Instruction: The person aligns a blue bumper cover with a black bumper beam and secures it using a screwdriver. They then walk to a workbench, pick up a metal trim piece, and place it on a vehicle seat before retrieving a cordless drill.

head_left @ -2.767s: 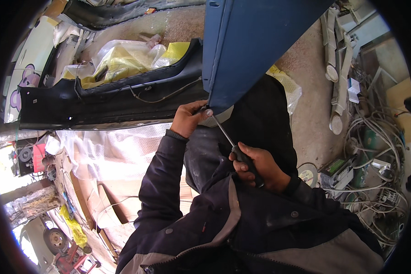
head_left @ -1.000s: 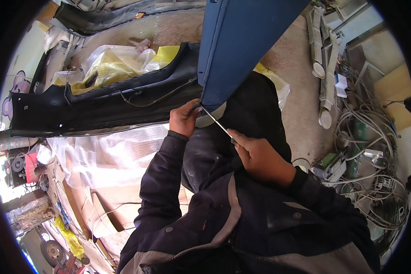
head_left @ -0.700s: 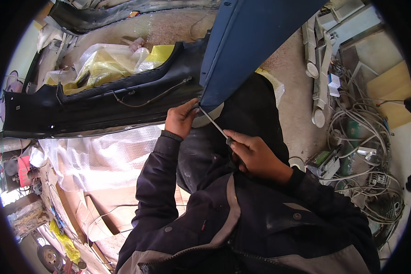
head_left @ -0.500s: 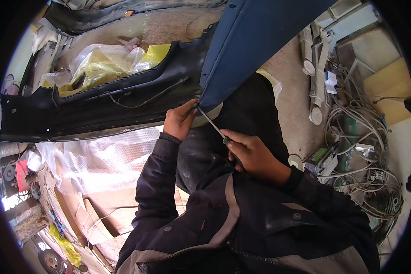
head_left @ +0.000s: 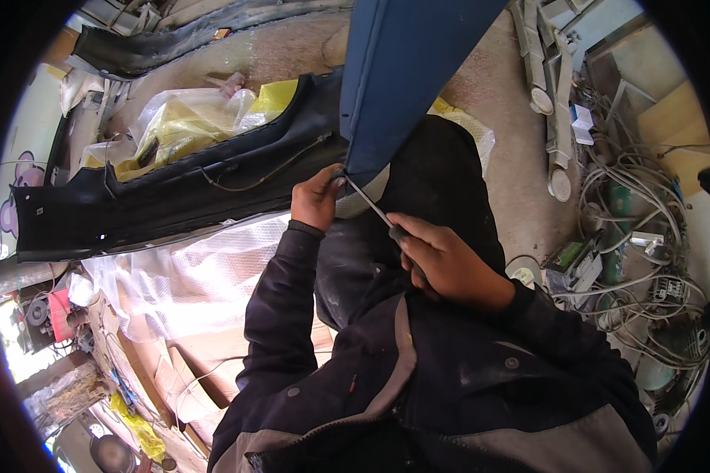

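Note:
A long blue panel (head_left: 402,75), likely a vehicle body part, stands steeply over my lap, its narrow end pointing down at me. At that lower corner my left hand (head_left: 315,201) is closed, thumb and fingertips pressed together against the edge; what lies between them is hidden. My right hand (head_left: 454,260) is wrapped round the dark handle of a screwdriver (head_left: 372,206). The thin metal shaft slants up and left, and its tip meets the panel corner beside my left fingertips. Behind the left hand lies a black bumper-like part (head_left: 189,185) with a thin cable along it.
Clear bubble wrap (head_left: 185,272) and cardboard (head_left: 205,359) lie at the left. Yellow and clear plastic sheeting (head_left: 189,126) is beyond the black part. At the right are coiled cables (head_left: 639,197) and metal bars with round ends (head_left: 558,150). Another black part (head_left: 142,59) lies far left.
The blue panel's upper end has swung left and now stands steeper. Both hands stay at its lower corner, with the screwdriver tip still there. The whole view has shifted slightly.

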`<action>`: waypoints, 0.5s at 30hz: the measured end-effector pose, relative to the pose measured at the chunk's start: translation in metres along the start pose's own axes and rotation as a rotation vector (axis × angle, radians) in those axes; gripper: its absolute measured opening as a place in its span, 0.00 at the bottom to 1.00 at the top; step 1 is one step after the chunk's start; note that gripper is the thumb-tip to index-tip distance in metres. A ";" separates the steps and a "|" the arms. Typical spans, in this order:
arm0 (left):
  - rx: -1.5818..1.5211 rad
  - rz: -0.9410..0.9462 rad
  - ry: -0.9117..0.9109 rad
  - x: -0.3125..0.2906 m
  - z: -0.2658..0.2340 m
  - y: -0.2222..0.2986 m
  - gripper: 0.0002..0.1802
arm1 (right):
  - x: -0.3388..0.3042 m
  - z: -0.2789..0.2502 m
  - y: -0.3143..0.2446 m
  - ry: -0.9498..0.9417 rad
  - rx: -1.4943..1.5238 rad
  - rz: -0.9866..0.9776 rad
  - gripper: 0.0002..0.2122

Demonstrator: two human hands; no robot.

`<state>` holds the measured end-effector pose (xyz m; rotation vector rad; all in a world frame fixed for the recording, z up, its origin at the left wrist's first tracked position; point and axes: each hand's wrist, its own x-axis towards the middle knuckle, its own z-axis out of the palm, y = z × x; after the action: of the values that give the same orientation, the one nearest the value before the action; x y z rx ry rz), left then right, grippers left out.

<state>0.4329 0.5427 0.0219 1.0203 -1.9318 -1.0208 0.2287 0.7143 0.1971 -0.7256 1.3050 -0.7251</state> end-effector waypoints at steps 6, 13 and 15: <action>0.065 -0.005 0.035 0.008 0.004 -0.002 0.16 | -0.016 -0.009 0.011 0.078 -0.049 -0.050 0.23; 0.035 -0.045 0.038 0.007 0.005 -0.004 0.15 | 0.005 -0.008 0.040 0.096 -0.272 -0.245 0.22; 0.040 -0.047 0.037 0.008 0.005 -0.004 0.15 | 0.010 -0.008 0.043 0.103 -0.281 -0.271 0.21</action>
<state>0.4271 0.5358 0.0177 1.1042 -1.9130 -0.9867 0.2250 0.7315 0.1557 -1.1197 1.4353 -0.8126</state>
